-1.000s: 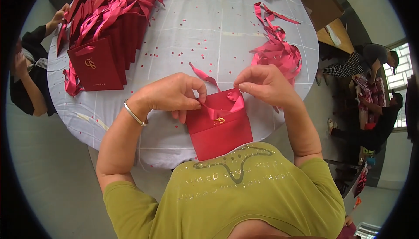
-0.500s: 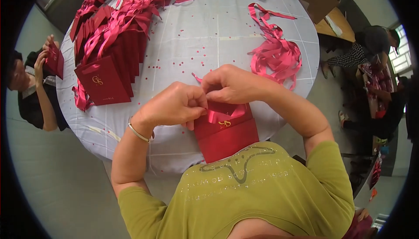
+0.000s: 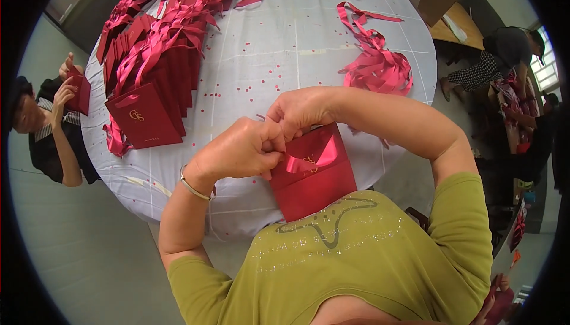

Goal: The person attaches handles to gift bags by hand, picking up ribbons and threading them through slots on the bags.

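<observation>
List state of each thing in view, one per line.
left hand: closed, pinching ribbon at bag top
right hand: closed on same ribbon
red paper bag: held against chest, ribbon looped across front
row of red bags: standing, ribbons attached
loose ribbon pile: tangled, untouched on table

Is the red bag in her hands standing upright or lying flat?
Upright: the red bag stands at the table edge, its top pinched by both hands, left hand and right hand.

red bag (image 3: 314, 176) top edge — hidden by hands | fingertips — hidden behind knuckles
</observation>
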### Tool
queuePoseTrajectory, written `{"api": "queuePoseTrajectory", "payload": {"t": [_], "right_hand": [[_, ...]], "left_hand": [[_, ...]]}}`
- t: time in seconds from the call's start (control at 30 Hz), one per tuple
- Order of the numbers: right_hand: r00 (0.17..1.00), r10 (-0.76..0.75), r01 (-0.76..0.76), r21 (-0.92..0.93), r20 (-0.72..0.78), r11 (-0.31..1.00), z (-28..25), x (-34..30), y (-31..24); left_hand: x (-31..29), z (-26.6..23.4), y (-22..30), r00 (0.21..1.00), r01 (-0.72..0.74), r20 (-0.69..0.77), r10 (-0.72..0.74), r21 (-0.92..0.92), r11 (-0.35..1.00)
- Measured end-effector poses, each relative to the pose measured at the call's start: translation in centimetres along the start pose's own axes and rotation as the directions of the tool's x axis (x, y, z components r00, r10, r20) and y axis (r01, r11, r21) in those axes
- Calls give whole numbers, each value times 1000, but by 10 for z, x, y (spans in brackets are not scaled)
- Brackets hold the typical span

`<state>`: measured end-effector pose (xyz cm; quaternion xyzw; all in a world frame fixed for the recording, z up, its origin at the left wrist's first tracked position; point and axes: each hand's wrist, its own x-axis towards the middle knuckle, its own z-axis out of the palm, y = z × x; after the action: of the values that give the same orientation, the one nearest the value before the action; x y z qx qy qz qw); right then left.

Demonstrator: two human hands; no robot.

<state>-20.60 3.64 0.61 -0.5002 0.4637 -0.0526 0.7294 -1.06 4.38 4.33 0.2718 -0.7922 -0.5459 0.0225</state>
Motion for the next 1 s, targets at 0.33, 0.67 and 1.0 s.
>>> {"api": "queuePoseTrajectory", "payload": {"t": [0.33, 0.67, 1.0], "right_hand": [[870, -245, 219, -111, -427, 969, 5, -11, 1], [853, -331, 381, 48, -404, 923, -10, 6, 11], [805, -360, 437, 61, -471, 898, -7, 8, 22]], "left_hand": [[5, 0, -3, 999, 4, 48, -5, 21, 1000], [5, 3, 0, 998, 46, 38, -48, 28, 999], [8, 6, -13, 995, -90, 42, 85, 121, 989]]}}
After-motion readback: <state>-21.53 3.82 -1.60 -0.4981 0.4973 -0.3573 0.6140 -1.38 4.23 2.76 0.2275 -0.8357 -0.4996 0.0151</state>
